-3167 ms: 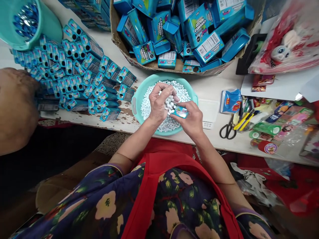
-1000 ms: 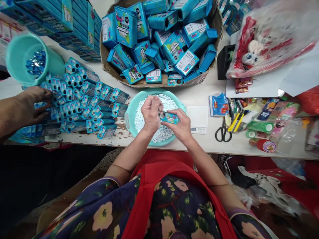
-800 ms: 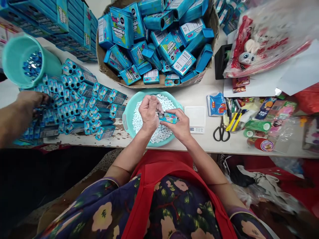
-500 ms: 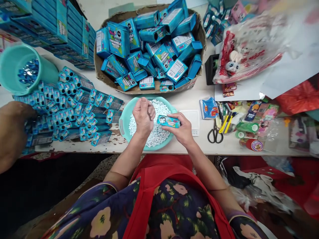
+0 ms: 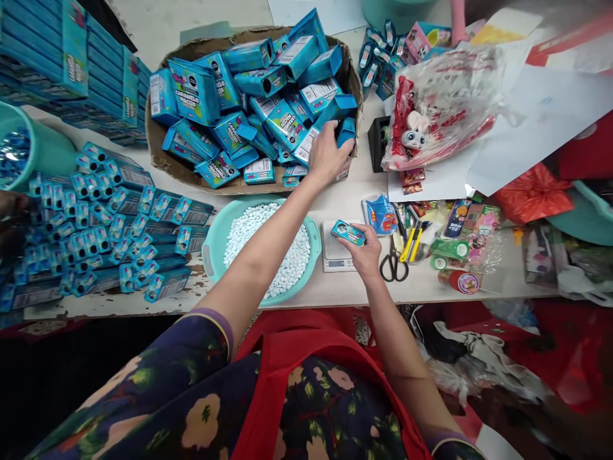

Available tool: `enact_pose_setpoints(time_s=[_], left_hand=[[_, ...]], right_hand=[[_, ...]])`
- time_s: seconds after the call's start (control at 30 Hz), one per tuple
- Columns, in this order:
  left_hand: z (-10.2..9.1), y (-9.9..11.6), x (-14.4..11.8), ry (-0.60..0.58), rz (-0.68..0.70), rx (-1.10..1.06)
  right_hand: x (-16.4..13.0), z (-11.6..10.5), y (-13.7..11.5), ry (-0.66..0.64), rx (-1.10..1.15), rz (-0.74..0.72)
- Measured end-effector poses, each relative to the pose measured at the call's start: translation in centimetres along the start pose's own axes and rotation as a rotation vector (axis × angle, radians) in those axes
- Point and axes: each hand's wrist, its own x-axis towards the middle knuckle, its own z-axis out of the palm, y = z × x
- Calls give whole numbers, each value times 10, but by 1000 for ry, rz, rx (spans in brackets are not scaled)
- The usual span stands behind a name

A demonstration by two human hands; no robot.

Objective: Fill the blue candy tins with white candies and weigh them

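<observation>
Head view: the right hand [image 5: 366, 254] gripped a small blue tin [image 5: 348, 232] between thumb and fingertips, holding it flat over the white scale [image 5: 335, 254] at the near edge of the table [image 5: 345, 191], just right of the teal basin [image 5: 213, 239] of white pellets [image 5: 268, 246]; whether the tin touched the platform could not be told; its window faced up. The left hand [image 5: 328, 153] reached far across the basin into the cardboard tray [image 5: 158, 150], fingers spread and curled over the empty boxes [image 5: 287, 124] at the tray's right end; whether it had closed on one could not be told.

By the look of it the step in hand was weighing a filled tin while fetching an empty box; the next move would call for setting the tin squarely on the platform and letting go so the reading settles, and for pinching a single box free of the heap without dragging its neighbours.

To the left lay rows of tins [image 5: 119, 223], near a teal bucket [image 5: 29, 150] at the far left edge; another person's hand [image 5: 9, 220] showed there, dim. Right of the scale lay scissors [image 5: 393, 262], a blue packet [image 5: 380, 214], tape rolls [image 5: 460, 281] and a plastic bag [image 5: 440, 108] with a toy rabbit inside.
</observation>
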Motion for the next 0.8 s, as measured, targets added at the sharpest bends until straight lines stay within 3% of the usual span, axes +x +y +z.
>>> enact_pose_setpoints(time_s=[0.07,0.1,0.17,0.23,0.37,0.47,0.6,0.7,0.8], left_hand=[[29,-7,31,-39,-76,32],[34,-10,41,-46,-104,39],[27,-11,46,-30,-128,14],[-3,-5,36,-4,-125,-82],[-86,9,-27,-64,-170,-494],[-130,3,-90,-126,-344,-674],[-150,-14,-154,-211,-519,-835],[-155,-19,-177,-222,-644,-911],[-156,-18,-195,-237,-857,-934]], right_hand=[[-1,2,10,-21,-9,9],[-1,2,14,-36,-8,15],[-3,-1,16,-49,-22,-2],[-5,-6,8,7,-59,-68],[-12,-12,-29,197,-46,-163],[-16,-4,-57,112,127,-135],[-23,16,-75,-57,253,-145],[-30,23,-76,-161,295,-147],[-37,23,-76,-278,369,-174]])
